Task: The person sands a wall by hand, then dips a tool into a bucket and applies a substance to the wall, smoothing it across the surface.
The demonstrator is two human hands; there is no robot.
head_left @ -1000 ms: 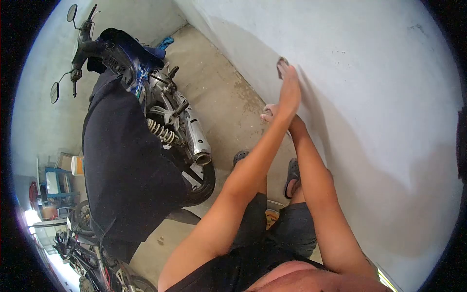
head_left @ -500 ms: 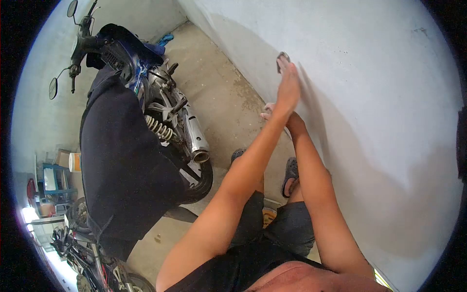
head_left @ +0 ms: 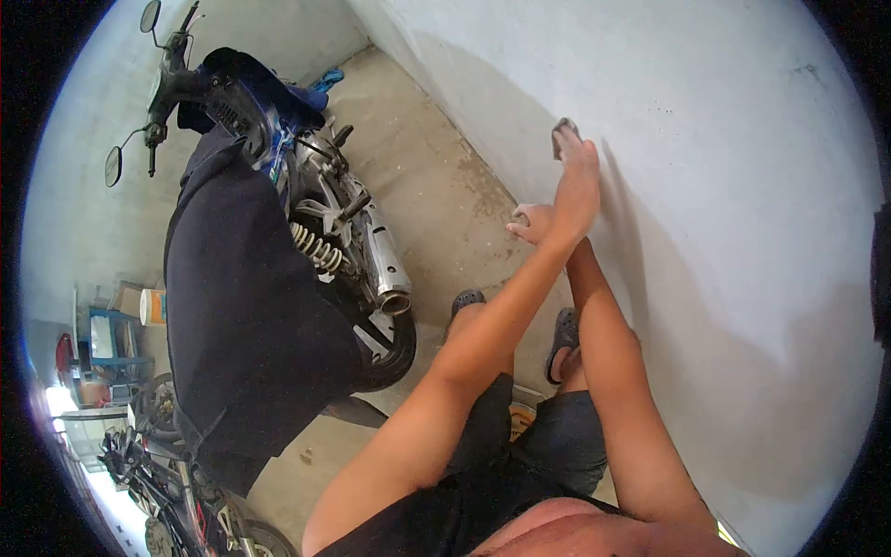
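My left hand [head_left: 577, 181] reaches to the pale wall [head_left: 724, 186], its fingers pressing a small grey-brown piece of sandpaper [head_left: 562, 139] flat against the surface. Below it, partly behind the left wrist, my right hand [head_left: 536, 225] is curled closed with the fingers bent inward. Something greyish shows at those fingers, too small to name. The right forearm passes under the left one, close to the wall.
A motorbike [head_left: 343, 213] with a dark cloth [head_left: 251, 306] over its seat stands at my left. Another motorbike [head_left: 186, 492] is farther back, near a blue rack [head_left: 116, 339]. My feet in dark clogs [head_left: 562, 342] are on the concrete floor [head_left: 436, 186].
My left hand has slid a little down and right along the wall with the sandpaper. The right hand shows more clearly below it. The whole view has shifted slightly.
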